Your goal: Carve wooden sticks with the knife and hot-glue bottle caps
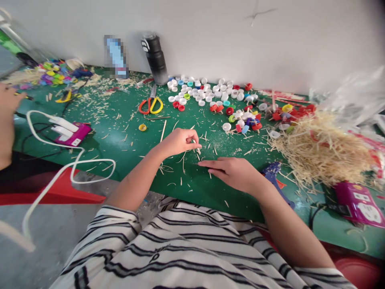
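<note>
the left hand [183,140] pinches a pale sliver [194,141] between nearly closed fingertips above the green table [120,132]; nearby, the empty right hand [233,171] extends slightly parted fingers.

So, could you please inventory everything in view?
Table: one, green, centre
Bottle: one, black, back
Pixelated object: one, blue, back
Scissors: one, red and yellow, back
Caps: many, mostly white, back
Small pieces: many, multicoloured, back left
Straw: pile, pale, right
Slivers: many, pale, scattered
Power strips: two, magenta, both sides
Cables: several, white, black, sides
Curved tool: one, blue, right
Plastic: some, clear, back right
Seats: two, red, front
Co-worker's hand: one, left edge
Shirt: one, striped, front
Left hand: one, bare, centre
Right hand: one, bare, centre
</note>
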Demonstrator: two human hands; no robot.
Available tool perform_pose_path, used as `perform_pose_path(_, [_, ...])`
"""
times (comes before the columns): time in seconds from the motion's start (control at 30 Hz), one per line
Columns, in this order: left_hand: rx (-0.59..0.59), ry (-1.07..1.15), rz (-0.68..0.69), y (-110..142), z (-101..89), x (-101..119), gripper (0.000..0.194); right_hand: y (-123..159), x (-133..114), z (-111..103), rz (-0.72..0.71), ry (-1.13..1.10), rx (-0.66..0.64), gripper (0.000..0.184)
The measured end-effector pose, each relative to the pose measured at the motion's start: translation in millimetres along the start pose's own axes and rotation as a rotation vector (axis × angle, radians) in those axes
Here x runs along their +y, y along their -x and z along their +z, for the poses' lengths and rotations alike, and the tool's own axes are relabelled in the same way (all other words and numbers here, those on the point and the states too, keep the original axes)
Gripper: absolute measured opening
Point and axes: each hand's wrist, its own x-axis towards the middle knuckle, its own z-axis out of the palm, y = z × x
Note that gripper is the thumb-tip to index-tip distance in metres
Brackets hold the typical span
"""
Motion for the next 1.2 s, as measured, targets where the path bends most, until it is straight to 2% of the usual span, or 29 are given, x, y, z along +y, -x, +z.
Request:
perform_pose_path(0.4, [0.003, 0.006, -0.027, -1.2, 2.2, -1.2, 0.033, 0.4, -2.6, -1.8, -0.009, 0.04, -0.019, 0.043])
perform_pose_path(0.63, [0.012, -0.007, -0.009, -2.0, 3.5, -3.2, 0.034, 0.3, -3.3, -2.4, -0.018, 0.051, -0.023, 0.042])
perform_pose_path(0.87, [-0.005, -0.016, -0.022, -0.9, 3.4, -0.7, 0.026, 0.0, -4.0, -2.6, -0.022, 0.063, -0.045, 0.043])
perform_pose_path(1.2, [0.011, -0.022, -0.012, -0.3, 1.4, 2.5, 0.036, -0.4, -3.7, -2.2, -0.027, 0.06, -0.049, 0.043])
